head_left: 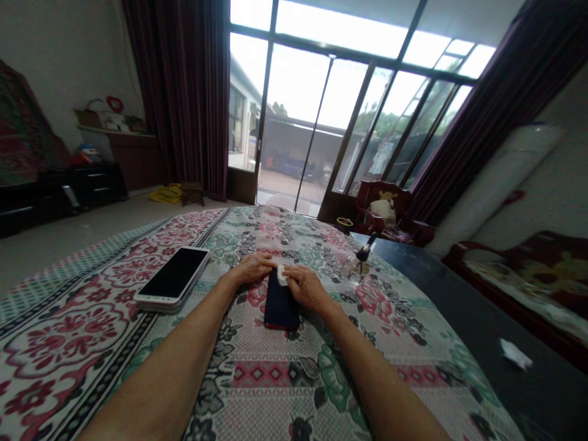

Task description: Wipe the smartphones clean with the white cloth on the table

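A dark blue smartphone (281, 309) with a reddish near edge lies flat on the patterned tablecloth. My right hand (307, 288) presses a small white wipe (282, 276) onto its far part, fingers bent round the wipe. At the phone's far left corner, my left hand (255, 267) grips the edge with its fingers together; the fingertips are small and partly unclear. To the left rests a larger white device with a black screen (177, 274), like a tablet or boxed phone. A clear bottle with a black spray head (358, 264) stands right of my right hand.
The floral tablecloth (261, 404) covers the round table. Beside it on the right is a dark surface (463, 318) with a crumpled white tissue (515, 354). Wooden chairs (383, 205), purple curtains (179, 92) and glass doors (298, 122) stand beyond.
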`<action>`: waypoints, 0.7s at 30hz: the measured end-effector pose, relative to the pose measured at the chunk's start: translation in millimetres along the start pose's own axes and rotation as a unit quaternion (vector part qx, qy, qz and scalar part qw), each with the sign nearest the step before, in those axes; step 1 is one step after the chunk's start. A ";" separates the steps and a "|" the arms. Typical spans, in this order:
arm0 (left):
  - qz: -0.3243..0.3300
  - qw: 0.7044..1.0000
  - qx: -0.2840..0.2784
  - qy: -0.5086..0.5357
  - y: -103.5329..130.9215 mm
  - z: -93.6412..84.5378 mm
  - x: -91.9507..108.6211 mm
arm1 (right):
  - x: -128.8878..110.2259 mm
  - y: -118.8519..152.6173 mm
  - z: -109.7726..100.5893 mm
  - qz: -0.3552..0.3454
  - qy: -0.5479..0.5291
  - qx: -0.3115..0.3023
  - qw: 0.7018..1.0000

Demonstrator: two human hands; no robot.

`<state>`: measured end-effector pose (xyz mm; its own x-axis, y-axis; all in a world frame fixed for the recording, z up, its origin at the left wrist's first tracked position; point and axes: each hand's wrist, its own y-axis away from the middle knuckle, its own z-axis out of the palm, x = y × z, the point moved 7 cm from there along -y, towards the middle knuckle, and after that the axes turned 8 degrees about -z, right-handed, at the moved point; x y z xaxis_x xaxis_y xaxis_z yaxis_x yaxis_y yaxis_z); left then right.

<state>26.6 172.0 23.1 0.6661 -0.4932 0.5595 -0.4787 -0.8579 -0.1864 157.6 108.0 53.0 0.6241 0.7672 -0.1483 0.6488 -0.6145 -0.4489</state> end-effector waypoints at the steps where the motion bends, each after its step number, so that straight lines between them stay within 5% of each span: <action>1: -0.005 1.000 0.001 0.002 0.0 -0.2 -0.2 | -3.9 1.0 -1.0 -0.008 0.001 -0.009 1.000; 10: -0.060 0.996 0.024 0.059 0.4 -2.7 -5.8 | -36.0 3.3 -1.0 -0.046 -0.002 -0.034 0.998; 21: -0.097 0.990 0.028 0.096 2.6 -5.3 -16.7 | -18.3 -9.8 9.5 -0.008 0.031 -0.017 0.999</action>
<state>11.1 178.7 17.6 0.6186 -0.2856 0.7319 -0.3161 -0.9434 -0.1009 135.7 101.7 51.7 0.6383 0.7649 -0.0865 0.6723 -0.6087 -0.4212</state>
